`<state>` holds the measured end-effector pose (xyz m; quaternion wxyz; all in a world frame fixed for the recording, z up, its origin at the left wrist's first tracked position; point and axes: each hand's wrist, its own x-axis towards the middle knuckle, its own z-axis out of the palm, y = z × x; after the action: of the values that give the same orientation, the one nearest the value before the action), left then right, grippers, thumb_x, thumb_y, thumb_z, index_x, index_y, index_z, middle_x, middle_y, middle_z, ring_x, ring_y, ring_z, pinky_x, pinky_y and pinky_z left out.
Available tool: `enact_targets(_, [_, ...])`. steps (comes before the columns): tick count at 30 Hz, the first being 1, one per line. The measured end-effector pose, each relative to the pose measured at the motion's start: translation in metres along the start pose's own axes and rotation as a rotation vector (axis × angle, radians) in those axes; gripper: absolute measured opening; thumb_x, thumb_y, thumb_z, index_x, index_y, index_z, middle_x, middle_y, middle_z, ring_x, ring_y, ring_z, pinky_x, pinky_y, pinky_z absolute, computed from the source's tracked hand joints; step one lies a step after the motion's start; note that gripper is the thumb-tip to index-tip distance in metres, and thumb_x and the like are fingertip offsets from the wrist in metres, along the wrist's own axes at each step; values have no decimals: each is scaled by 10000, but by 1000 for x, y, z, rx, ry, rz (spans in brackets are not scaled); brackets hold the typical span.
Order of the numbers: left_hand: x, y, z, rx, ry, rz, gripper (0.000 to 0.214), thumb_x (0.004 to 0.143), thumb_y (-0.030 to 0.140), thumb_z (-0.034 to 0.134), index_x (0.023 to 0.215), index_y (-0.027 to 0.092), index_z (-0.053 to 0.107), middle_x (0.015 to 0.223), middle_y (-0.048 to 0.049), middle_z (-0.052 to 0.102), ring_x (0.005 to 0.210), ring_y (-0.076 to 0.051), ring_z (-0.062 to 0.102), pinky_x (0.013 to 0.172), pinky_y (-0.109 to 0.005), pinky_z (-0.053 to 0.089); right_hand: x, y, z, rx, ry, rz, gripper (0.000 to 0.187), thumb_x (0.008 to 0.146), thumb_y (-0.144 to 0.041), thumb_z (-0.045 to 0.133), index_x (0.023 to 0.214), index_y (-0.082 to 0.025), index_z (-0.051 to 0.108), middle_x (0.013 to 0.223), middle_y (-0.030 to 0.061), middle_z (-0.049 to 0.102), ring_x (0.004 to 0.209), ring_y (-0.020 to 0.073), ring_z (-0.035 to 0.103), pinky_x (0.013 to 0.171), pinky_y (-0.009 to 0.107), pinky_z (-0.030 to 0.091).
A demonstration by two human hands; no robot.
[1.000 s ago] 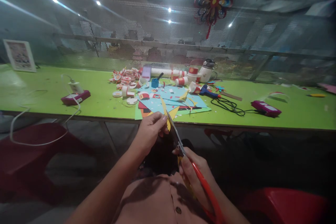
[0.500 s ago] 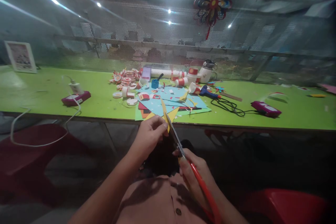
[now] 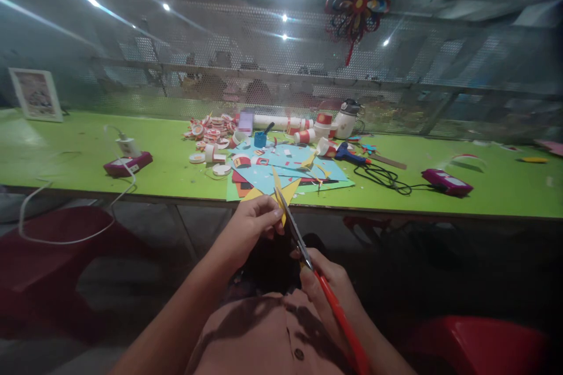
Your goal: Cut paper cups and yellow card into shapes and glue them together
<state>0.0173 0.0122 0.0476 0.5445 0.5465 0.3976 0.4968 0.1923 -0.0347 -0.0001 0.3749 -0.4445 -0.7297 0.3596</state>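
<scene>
My left hand pinches a yellow paper cut-out with pointed tips, held above my lap just in front of the table edge. My right hand grips scissors with red-orange handles. The metal blades reach up into the yellow paper beside my left fingers. Both hands are closed around what they hold.
The green table carries coloured paper sheets, paper rolls and rings, a blue glue gun with black cord, two purple devices, a white cable and a framed picture. A paper pinwheel hangs above. Red stools stand at both sides.
The scissors have edged slightly further along the yellow paper, and my left hand has shifted a little with it. Everything on the table is unchanged.
</scene>
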Motion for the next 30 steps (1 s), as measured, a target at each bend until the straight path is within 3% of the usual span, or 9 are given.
enact_targets(11, [-1,-1,2,-30,17,-21,187,749,289,610,642,147,551,587,-14,580,553,-112,509,513,-224,376,0,2,0,-19,-1,23,478,880,-543,385,998,-132,600,549,-41,428,456,104,403,421,205,323])
enact_targets(20, [6,6,-12,87,92,27,195,743,319,608,669,142,572,599,-23,599,565,-117,501,515,-224,367,-2,0,0,-18,-1,7,460,885,-529,396,991,-132,602,529,-52,399,461,98,372,409,200,293])
enact_targets(30, [9,7,-7,91,84,-9,229,717,347,631,638,151,541,559,-8,584,522,-103,491,510,-216,359,0,-1,-1,-50,-4,8,428,876,-517,431,963,-135,603,596,-39,422,515,100,372,471,214,313])
